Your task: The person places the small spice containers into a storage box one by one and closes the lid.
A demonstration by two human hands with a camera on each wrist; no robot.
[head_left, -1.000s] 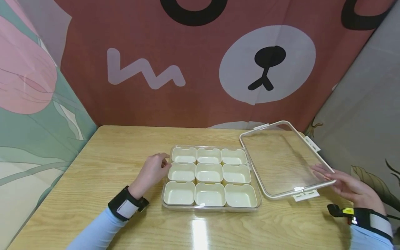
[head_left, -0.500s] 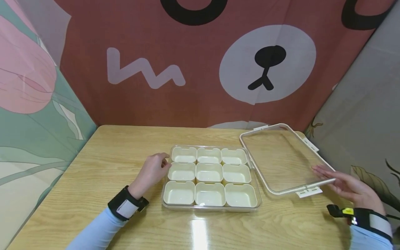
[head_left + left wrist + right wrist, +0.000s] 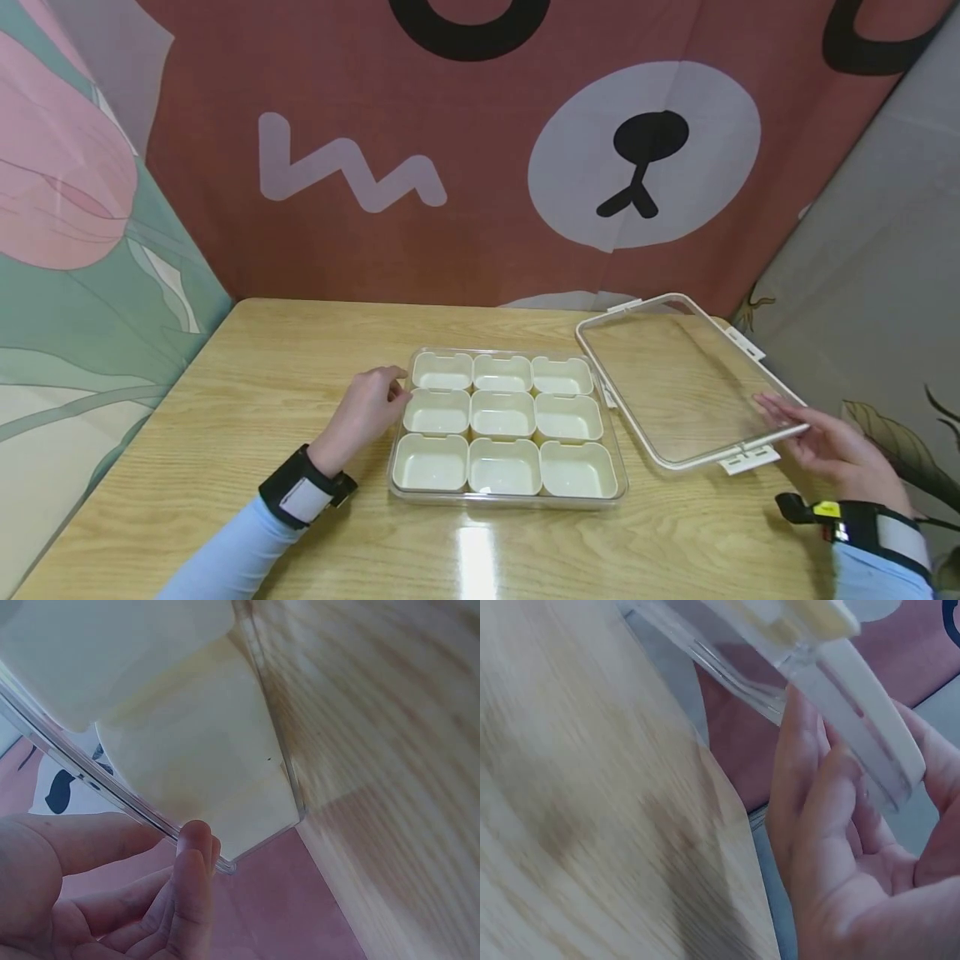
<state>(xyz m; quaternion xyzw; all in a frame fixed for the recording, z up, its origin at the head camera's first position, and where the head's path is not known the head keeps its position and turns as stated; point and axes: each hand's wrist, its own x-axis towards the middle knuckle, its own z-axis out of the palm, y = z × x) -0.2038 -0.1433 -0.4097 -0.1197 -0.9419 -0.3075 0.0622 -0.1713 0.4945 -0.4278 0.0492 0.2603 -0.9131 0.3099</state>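
Observation:
A clear plastic box (image 3: 506, 502) sits on the table, holding rows of cream open-topped cups (image 3: 502, 415). My left hand (image 3: 365, 407) is at its left side; in the left wrist view the thumb and fingertips (image 3: 196, 838) pinch the box's clear rim near a corner. To the right, my right hand (image 3: 836, 446) holds a transparent lid (image 3: 678, 383) with a white frame and white side latches (image 3: 750, 460). The hand grips the lid's near right corner, fingers below and thumb on the outer side. The lid is tilted, its left edge close beside the box.
The wooden table (image 3: 300, 350) extends in front of and left of the box. A brown cloth (image 3: 480, 250) with a cartoon face hangs behind it. A floral cloth (image 3: 67, 350) flanks the left side, a grey one (image 3: 870, 275) the right.
The lid has tilted a little in my right hand, its near edge higher and slightly farther right. My left hand and the box have stayed in place.

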